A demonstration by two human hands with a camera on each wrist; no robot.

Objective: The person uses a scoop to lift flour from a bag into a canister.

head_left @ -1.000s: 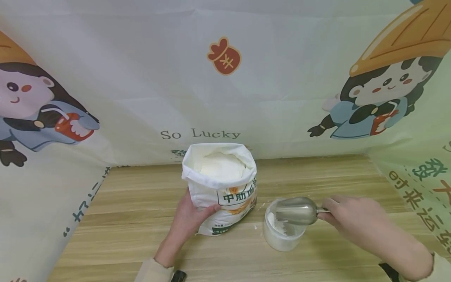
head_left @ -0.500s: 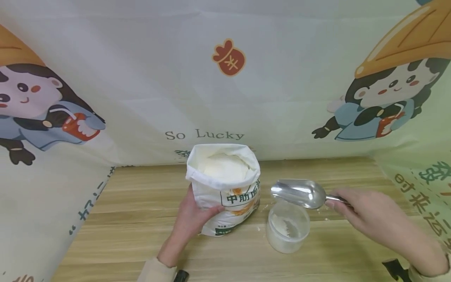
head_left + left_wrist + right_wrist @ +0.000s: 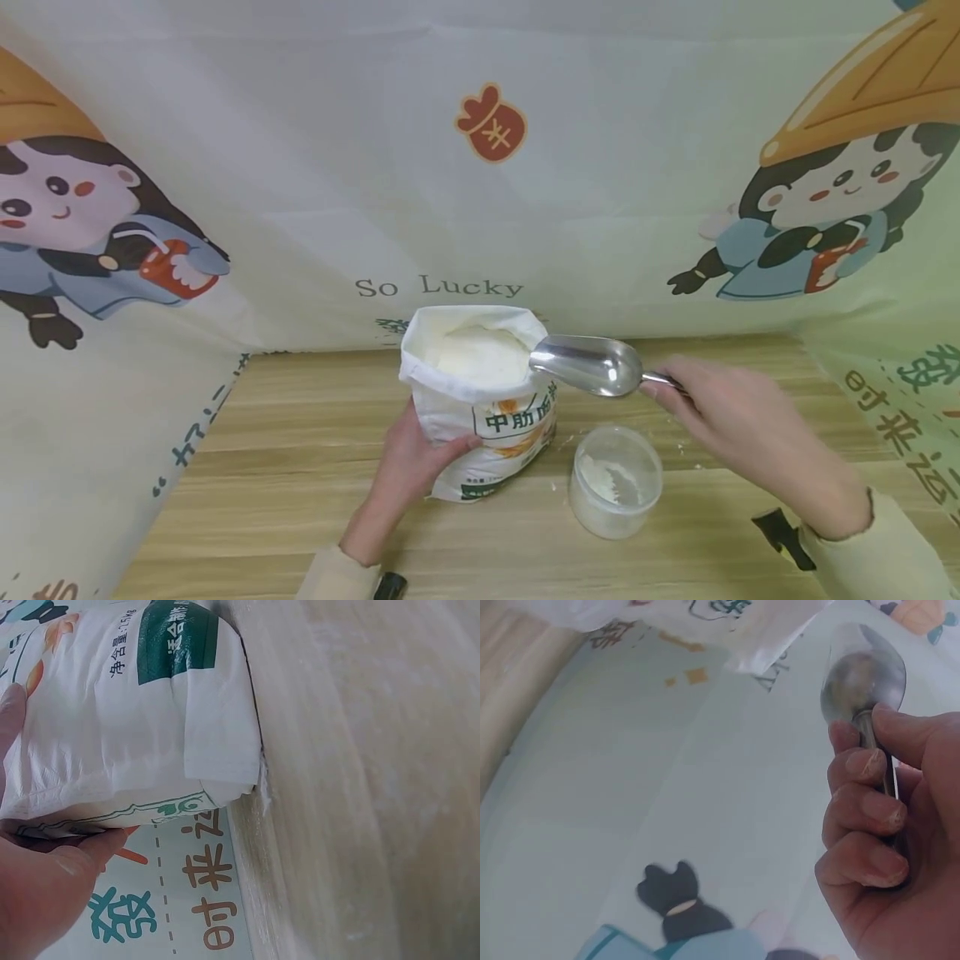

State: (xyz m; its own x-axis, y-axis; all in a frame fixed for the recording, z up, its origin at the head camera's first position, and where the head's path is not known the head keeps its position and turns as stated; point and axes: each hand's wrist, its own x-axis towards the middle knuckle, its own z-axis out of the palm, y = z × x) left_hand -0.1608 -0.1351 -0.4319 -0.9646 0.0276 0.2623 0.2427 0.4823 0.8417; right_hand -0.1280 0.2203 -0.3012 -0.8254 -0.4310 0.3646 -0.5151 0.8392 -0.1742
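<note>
An open white bag of flour [image 3: 480, 442] stands on the table, its top edge folded outward and white flour [image 3: 483, 357] showing inside. My left hand [image 3: 412, 454] grips the bag's left side, thumb across the front; the left wrist view shows the fingers [image 3: 105, 844] around the bag [image 3: 105, 727]. My right hand [image 3: 731, 408] holds a metal scoop [image 3: 592, 364] by its handle, fingers curled round it in the right wrist view. The scoop's tip is at the bag's right rim. Below it, a clear round plastic tub [image 3: 615, 521] holds some flour.
Specks of flour lie on the wood-grain table [image 3: 285, 467] around the tub. A printed cloth [image 3: 600, 208] with cartoon figures hangs behind and at both sides. Dark straps show near both sleeves [image 3: 870, 542].
The right hand has lifted the scoop out of the plastic tub and carried it up and left to the flour bag's rim. The left hand keeps its hold on the bag.
</note>
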